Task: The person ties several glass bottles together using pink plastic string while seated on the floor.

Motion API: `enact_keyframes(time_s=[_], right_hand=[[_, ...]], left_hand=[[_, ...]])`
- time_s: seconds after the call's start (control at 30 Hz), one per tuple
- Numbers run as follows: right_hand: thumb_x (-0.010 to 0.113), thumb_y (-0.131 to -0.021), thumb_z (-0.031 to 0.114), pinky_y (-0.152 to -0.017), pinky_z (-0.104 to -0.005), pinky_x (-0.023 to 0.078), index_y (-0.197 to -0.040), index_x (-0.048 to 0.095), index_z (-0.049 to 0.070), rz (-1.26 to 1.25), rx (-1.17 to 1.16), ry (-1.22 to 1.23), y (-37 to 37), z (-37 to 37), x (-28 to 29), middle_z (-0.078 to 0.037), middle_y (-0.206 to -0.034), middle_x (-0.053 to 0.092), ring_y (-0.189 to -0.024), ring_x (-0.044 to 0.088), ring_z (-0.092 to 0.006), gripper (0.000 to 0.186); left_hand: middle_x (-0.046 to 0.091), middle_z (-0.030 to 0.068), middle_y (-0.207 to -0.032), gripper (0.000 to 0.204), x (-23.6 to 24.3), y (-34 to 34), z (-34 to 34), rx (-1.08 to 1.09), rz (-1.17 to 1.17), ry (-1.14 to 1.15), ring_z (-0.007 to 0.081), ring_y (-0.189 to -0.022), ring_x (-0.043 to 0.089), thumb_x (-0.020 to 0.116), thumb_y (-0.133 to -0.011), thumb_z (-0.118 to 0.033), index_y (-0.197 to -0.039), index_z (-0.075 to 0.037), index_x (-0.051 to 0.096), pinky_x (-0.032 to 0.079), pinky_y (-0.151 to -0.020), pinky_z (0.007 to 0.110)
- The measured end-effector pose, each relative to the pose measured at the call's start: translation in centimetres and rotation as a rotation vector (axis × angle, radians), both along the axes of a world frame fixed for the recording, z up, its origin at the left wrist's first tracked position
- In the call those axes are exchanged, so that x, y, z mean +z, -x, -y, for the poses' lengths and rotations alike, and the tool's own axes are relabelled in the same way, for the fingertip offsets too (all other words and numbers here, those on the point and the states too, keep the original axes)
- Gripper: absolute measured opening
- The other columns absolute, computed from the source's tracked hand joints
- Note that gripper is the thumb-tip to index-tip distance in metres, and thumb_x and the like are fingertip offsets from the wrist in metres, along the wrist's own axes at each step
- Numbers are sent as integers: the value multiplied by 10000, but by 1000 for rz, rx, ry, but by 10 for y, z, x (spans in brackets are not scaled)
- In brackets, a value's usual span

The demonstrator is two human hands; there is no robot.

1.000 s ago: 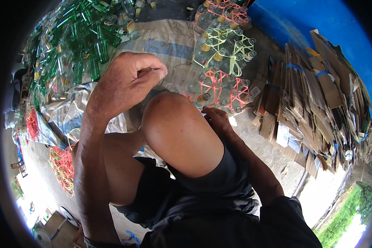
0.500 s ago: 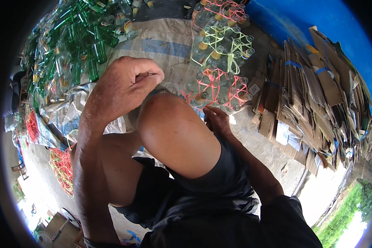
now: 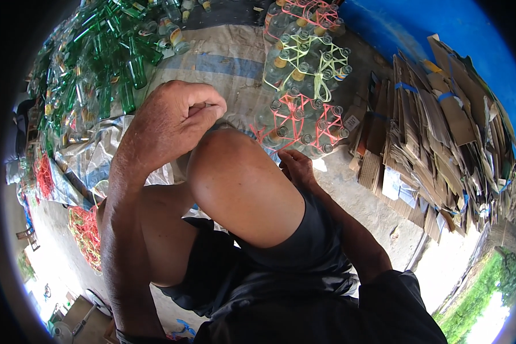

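Observation:
My left hand [image 3: 180, 117] is raised in front of my bent knee with its fingers curled together; whatever they may grip is hidden. Beyond the knee stands a bundle of clear glass bottles [image 3: 318, 129], laced around their necks with pink plastic string [image 3: 297, 114]. My right hand [image 3: 298, 166] is at the near side of this bundle, fingers pinched where a strand of the string runs down to them. Behind it is a second bundle [image 3: 312, 66] tied with pale green string, and farther back another bundle [image 3: 309, 14] in pink.
Green glass bottles [image 3: 106, 69] lie heaped at the far left beside a woven sack sheet [image 3: 218, 51]. Stacked flat cardboard [image 3: 430, 132] leans on the right against a blue surface [image 3: 464, 34]. A tangle of red and yellow string [image 3: 86, 235] sits on the floor at left.
My right hand has shifted slightly to the left along the near side of the bottle bundle. My left hand stays almost in place, still closed.

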State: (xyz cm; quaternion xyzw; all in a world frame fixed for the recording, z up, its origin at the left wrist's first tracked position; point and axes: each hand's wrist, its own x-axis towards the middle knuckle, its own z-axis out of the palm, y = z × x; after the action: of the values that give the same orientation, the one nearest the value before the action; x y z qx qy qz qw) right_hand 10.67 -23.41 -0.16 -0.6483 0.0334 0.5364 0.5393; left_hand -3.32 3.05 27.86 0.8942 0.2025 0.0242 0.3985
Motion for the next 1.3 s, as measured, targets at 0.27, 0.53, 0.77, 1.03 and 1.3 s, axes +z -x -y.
enact_keyframes(time_s=[0.27,0.53,0.77,1.03,1.3], right_hand=[[699,-980,268,-500,-310,503,-992,722,-6,107,82,56,-1,19,0,-88,-797,708,-540,629,-146,275],[688,-977,246,-617,-306,549,-996,728,-29,325,283,151,-11,62,6,-98,-810,739,-647,666,-147,278],[694,-951,221,-677,-318,551,-990,739,-45,435,389,172,-15,78,41,-95,-801,735,-723,690,-149,273],[677,-983,165,-674,-331,544,-1016,736,-44,518,372,47,-19,70,87,-99,-808,722,-723,670,-148,219],[668,-1034,158,-617,-294,510,-1068,702,-34,688,315,-161,-10,38,166,-44,-785,670,-676,612,-118,199]], left_hand=[[698,75,-779,135,3,6,-2,20,-42,-1,97,-684,581,685,-995,-90,-1013,31,740,498,-651,295],[748,114,-858,142,2,6,-2,26,-72,-21,122,-745,650,685,-999,-90,-1023,40,739,539,-710,309],[747,124,-863,132,-2,9,-5,22,-90,-50,128,-745,652,689,-998,-84,-1018,37,738,540,-709,308],[747,130,-867,121,-4,7,-4,53,-63,-76,143,-745,664,700,-988,-85,-1018,26,740,543,-706,314],[674,227,-811,79,-35,10,0,45,154,-288,451,-808,685,649,-851,-134,-817,-70,681,546,-722,546]])
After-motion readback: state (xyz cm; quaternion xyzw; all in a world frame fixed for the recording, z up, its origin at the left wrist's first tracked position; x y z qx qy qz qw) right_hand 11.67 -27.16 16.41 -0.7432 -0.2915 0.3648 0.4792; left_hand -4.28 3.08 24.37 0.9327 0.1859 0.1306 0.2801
